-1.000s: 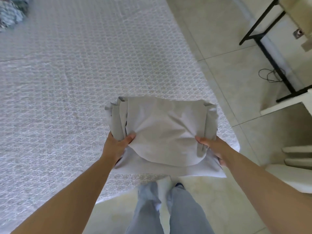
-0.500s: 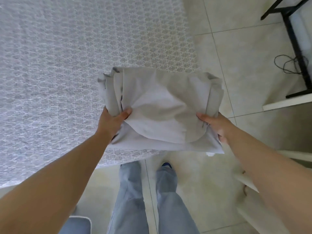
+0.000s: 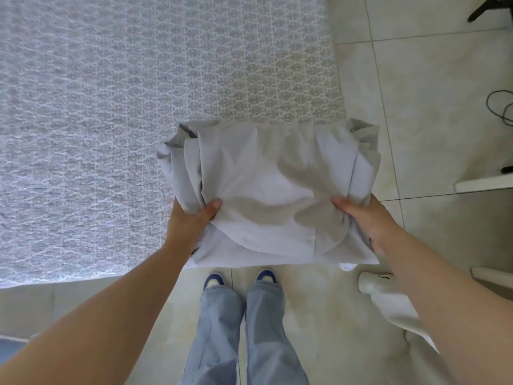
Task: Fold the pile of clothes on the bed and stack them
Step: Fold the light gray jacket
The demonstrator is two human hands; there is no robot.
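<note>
A folded light-grey garment [image 3: 266, 184] is held in the air over the bed's near right corner and the floor. My left hand [image 3: 191, 220] grips its left edge, thumb on top and fingers underneath. My right hand [image 3: 363, 218] grips its right edge the same way. The bed [image 3: 111, 120] with a white lace-patterned cover fills the upper left. No pile of clothes shows in this view.
Pale floor tiles [image 3: 433, 120] lie to the right of the bed and below it. My legs and blue shoes [image 3: 238, 279] stand at the bed's foot. A white furniture piece [image 3: 483, 183], a black cable [image 3: 499, 107] and a black frame leg [image 3: 485, 6] sit at the right.
The view has tilted down and the patterned clothes at the bed's far left left the frame. Both hands have kept their grip and carried the grey garment right, partly beyond the bed's corner.
</note>
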